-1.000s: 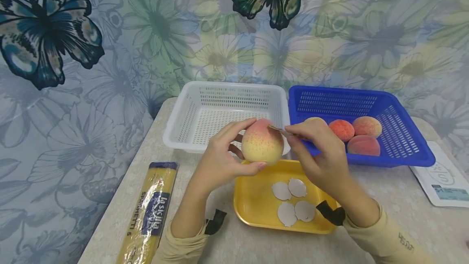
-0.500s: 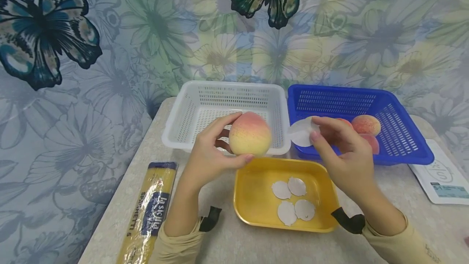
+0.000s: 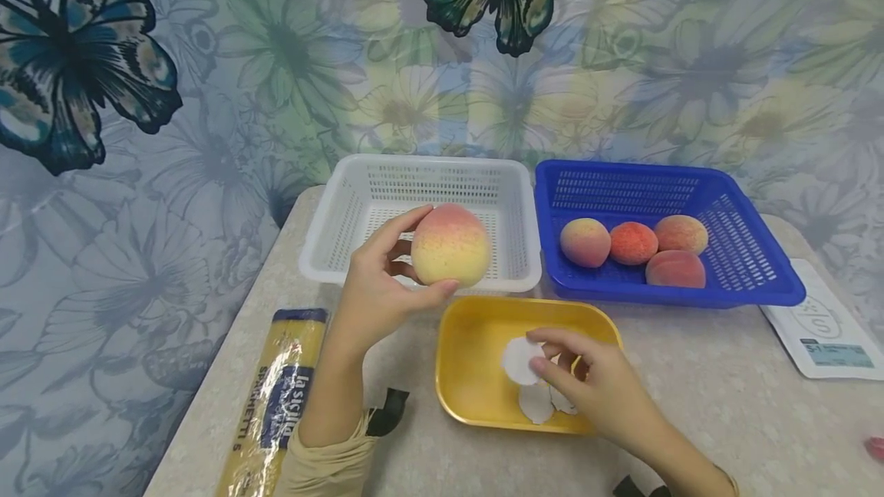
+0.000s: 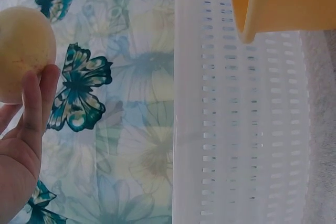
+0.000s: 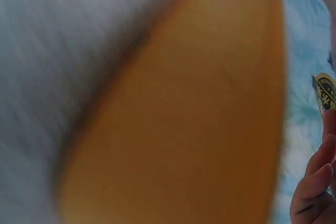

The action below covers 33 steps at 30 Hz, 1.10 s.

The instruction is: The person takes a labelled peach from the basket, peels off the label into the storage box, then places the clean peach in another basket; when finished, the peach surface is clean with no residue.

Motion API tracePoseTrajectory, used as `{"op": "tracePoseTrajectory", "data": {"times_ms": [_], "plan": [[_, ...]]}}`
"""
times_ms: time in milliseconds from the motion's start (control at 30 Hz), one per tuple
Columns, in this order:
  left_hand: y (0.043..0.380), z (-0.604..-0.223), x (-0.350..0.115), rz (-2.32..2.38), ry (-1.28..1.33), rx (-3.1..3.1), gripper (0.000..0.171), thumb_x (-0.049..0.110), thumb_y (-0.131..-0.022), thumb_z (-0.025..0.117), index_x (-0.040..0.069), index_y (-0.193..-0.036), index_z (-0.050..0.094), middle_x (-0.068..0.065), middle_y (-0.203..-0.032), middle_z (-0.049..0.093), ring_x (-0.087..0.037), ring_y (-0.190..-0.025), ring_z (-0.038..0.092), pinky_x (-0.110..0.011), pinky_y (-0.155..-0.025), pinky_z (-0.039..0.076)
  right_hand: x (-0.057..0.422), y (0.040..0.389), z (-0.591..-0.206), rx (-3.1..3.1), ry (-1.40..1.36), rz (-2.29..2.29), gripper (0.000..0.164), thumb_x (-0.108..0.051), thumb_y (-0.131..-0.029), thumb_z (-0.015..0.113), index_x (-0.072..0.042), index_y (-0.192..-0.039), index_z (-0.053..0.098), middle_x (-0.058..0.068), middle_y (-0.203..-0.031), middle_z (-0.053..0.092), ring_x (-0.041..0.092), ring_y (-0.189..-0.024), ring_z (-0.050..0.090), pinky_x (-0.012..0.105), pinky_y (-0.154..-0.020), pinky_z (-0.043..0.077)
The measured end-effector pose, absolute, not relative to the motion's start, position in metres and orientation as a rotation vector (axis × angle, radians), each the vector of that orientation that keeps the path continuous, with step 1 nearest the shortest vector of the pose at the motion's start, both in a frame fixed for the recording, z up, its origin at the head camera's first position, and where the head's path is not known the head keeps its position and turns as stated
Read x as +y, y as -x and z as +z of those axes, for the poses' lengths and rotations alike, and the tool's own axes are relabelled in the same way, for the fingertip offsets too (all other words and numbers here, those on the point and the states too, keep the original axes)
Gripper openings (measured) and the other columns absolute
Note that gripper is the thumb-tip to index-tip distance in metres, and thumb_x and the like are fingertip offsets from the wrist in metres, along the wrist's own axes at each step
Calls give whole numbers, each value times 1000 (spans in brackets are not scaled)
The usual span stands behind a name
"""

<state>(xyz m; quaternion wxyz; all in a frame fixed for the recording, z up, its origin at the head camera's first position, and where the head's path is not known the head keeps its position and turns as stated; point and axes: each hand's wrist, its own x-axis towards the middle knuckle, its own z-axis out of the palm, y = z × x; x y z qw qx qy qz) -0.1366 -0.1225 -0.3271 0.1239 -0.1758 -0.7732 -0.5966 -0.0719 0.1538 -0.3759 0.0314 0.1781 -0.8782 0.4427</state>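
My left hand (image 3: pixel 387 282) holds a large yellow-and-pink peach (image 3: pixel 452 245) up in front of the white basket, thumb below it and fingers behind. In the left wrist view the peach (image 4: pixel 26 51) sits at the far left against the fingertips. Over the yellow tray (image 3: pixel 463 363), my right hand (image 3: pixel 587 374) pinches a round sticker (image 3: pixel 519 361) between thumb and forefinger, white side showing. Its other face, printed dark and gold, shows in the right wrist view (image 5: pixel 326 95). Beneath lie more white round stickers (image 3: pixel 536 405), partly covered by the hand.
The white basket (image 3: pixel 318 251) stands at the back. To its right, a blue basket (image 3: pixel 760 251) contains several peaches (image 3: pixel 677 270). A spaghetti pack (image 3: pixel 279 397) lies at the left, and a white printed packet (image 3: pixel 825 328) lies at the right beside the blue basket.
The right hand has moved from the peach's upper right side down to the tray, now with a sticker in its fingers. The left hand and peach have shifted left and slightly up.
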Motion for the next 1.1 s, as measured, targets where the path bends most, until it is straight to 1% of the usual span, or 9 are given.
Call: {"op": "tracePoseTrajectory", "data": {"times_ms": [133, 233, 333, 400, 567, 733, 933, 1100], "plan": [[136, -327, -122, -1741, 507, -2260, 81, 11, -67, 91, 24, -139, 56, 4, -131, 61, -16, -96, 64, -28, -71, 58, 145, 71, -396, -2796, -553, 1456, 21, -21, -89, 74, -17, -109, 72, -11, -81, 68, -1, -64, 52, 21, -54, 47], [137, -328, -122, -1738, 512, -2265, 81, 11, -68, 91, 24, -139, 56, 4, -131, 61, -16, -96, 63, -28, -72, 58, 138, 75, -409, -2906, -531, 1463, 20, -22, -90, 73, -18, -110, 72, -10, -83, 67, 1, -62, 53, 20, -51, 47], [137, -329, -122, -1736, 518, -2267, 81, 11, -68, 90, 24, -140, 55, 4, -132, 60, -16, -96, 63, -28, -72, 58, 131, 79, -420, -3012, -521, 1412, 20, -23, -90, 73, -19, -110, 71, -12, -83, 66, 2, -59, 51, 20, -50, 45], [137, -329, -121, -1735, 519, -2264, 81, 10, -68, 90, 23, -140, 55, 3, -132, 60, -16, -96, 63, -28, -71, 58, 126, 82, -424, -3062, -531, 1378, 21, -23, -88, 75, -19, -108, 71, -14, -81, 65, 2, -57, 50, 20, -50, 44], [138, -329, -122, -1747, 512, -2253, 80, 9, -68, 90, 22, -140, 55, 2, -131, 60, -17, -96, 63, -27, -71, 58, 117, 86, -427, -3115, -593, 1267, 28, -23, -81, 81, -18, -107, 72, -14, -80, 61, 0, -60, 51, 20, -56, 45], [138, -330, -122, -1750, 518, -2259, 80, 9, -69, 89, 23, -140, 55, 2, -132, 60, -17, -96, 63, -27, -70, 58, 112, 91, -428, -3164, -681, 1138, 29, -24, -80, 82, -19, -106, 71, -12, -78, 60, 1, -65, 51, 20, -62, 44], [139, -330, -121, -1754, 515, -2260, 79, 10, -69, 89, 24, -139, 55, 3, -131, 60, -17, -96, 63, -27, -70, 58, 109, 95, -433, -3200, -718, 992, 28, -25, -78, 82, -21, -103, 70, -13, -72, 54, 3, -65, 47, 21, -59, 40], [139, -331, -121, -1764, 511, -2260, 79, 9, -69, 89, 24, -139, 56, 3, -131, 60, -17, -97, 63, -28, -70, 58, 106, 97, -435, -3192, -744, 884, 33, -27, -75, 84, -19, -104, 70, -10, -74, 50, 5, -66, 45, 22, -57, 37]]}}
